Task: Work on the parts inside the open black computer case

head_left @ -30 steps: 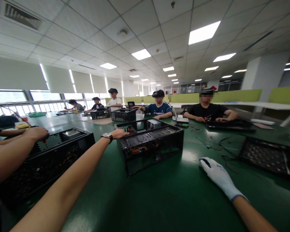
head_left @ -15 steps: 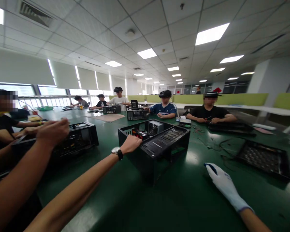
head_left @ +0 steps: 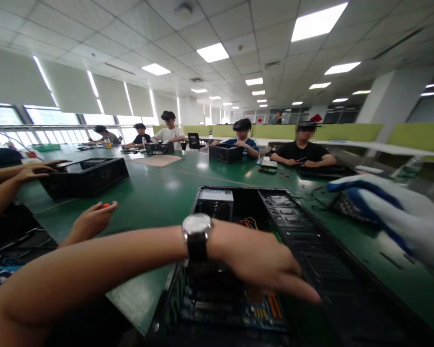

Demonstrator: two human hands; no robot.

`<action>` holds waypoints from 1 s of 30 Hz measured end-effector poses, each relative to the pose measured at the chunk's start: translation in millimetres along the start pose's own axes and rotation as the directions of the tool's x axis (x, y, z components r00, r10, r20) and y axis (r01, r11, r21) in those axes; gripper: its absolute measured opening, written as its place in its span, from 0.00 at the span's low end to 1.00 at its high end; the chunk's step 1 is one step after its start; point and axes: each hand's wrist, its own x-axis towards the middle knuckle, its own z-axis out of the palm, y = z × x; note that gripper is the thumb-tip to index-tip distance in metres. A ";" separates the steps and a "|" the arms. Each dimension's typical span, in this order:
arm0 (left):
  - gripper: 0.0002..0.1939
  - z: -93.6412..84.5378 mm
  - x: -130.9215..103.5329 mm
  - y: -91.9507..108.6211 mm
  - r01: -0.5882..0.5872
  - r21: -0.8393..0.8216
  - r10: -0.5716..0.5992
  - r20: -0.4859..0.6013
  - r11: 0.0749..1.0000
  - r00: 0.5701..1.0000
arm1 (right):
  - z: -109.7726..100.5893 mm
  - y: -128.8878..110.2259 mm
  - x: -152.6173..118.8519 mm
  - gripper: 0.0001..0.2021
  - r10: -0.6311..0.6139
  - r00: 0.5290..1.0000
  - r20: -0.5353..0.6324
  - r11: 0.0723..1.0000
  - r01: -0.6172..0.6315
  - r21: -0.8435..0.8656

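Note:
An open black computer case (head_left: 311,231) lies right before me, its fan-fitted power supply (head_left: 215,196) at the far left corner and the circuit board (head_left: 217,313) nearer. My left hand (head_left: 256,255), bare and with a watch at the wrist, reaches over the case's middle. Its fingers curl down by the drive-bay side with one digit pointing out; their undersides are hidden. On the right, my gloved right hand (head_left: 401,207) hovers beyond the case's right side, blurred, thumb and fingers apart, nothing visible in it. It partly covers a dark tray (head_left: 343,208).
A co-worker's hand (head_left: 94,219) with a small orange item is close at my left. Beyond it another person handles a second black case (head_left: 87,178). Across the green table stand a further case (head_left: 226,153) and a tan mat (head_left: 155,160). Cables and small scraps lie at right.
The computer case has turned and come much nearer. My left hand has moved from its edge to over its middle. My gloved right hand has risen from above the table toward the right.

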 end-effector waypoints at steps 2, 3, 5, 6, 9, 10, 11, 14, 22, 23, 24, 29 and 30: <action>0.19 -9.4 -3.7 -37.4 0.055 0.071 -0.045 -0.141 0.996 0.989 | 5.0 -40.6 0.4 0.20 -0.244 0.952 0.185 0.969 0.245 0.019; 0.22 -7.4 -3.6 -58.8 0.136 0.113 -0.112 -0.197 0.984 0.974 | 13.3 -56.0 -0.4 0.19 -0.360 0.894 0.268 0.930 0.368 0.023; 0.35 8.0 0.3 -98.9 0.293 0.189 -0.260 -0.179 0.937 0.949 | 36.1 -74.9 -0.9 0.18 -0.489 0.771 0.408 0.842 0.539 -0.010; 0.40 19.0 3.6 -115.4 0.353 0.226 -0.332 -0.126 0.908 0.935 | 48.7 -79.3 0.3 0.18 -0.498 0.739 0.453 0.821 0.571 -0.029; 0.47 48.5 14.6 -144.2 0.420 0.319 -0.446 0.011 0.850 0.895 | 83.5 -81.9 12.3 0.18 -0.438 0.692 0.574 0.803 0.588 -0.096; 0.48 53.4 16.7 -147.0 0.419 0.334 -0.453 0.028 0.845 0.891 | 93.3 -82.2 19.0 0.18 -0.422 0.655 0.627 0.786 0.609 -0.107; 0.48 55.1 16.9 -147.1 0.419 0.342 -0.457 0.033 0.841 0.889 | 102.5 -83.4 26.6 0.18 -0.403 0.608 0.684 0.765 0.634 -0.112; 0.49 45.0 2.8 -138.5 0.441 0.365 -0.477 0.011 0.820 0.879 | 129.4 -93.3 51.4 0.20 -0.305 0.485 0.820 0.722 0.679 -0.133; 0.35 15.2 -67.4 -109.1 0.508 0.413 -0.515 -0.104 0.756 0.851 | 213.7 -137.6 70.5 0.20 -0.304 0.251 0.919 0.748 0.661 0.066; 0.35 15.4 -70.2 -106.3 0.508 0.409 -0.509 -0.116 0.758 0.853 | 220.4 -141.7 67.0 0.20 -0.312 0.234 0.921 0.746 0.661 0.085; 0.35 16.1 -71.6 -104.2 0.506 0.406 -0.502 -0.124 0.761 0.856 | 224.7 -144.7 64.1 0.20 -0.318 0.223 0.921 0.742 0.663 0.096; 0.37 23.2 -58.7 -108.7 0.503 0.412 -0.503 -0.116 0.760 0.856 | 202.5 -137.0 76.5 0.17 -0.307 0.239 0.921 0.735 0.674 0.070; 0.37 24.8 -52.3 -112.9 0.505 0.412 -0.507 -0.113 0.759 0.854 | 188.2 -130.8 83.5 0.18 -0.299 0.264 0.917 0.738 0.674 0.046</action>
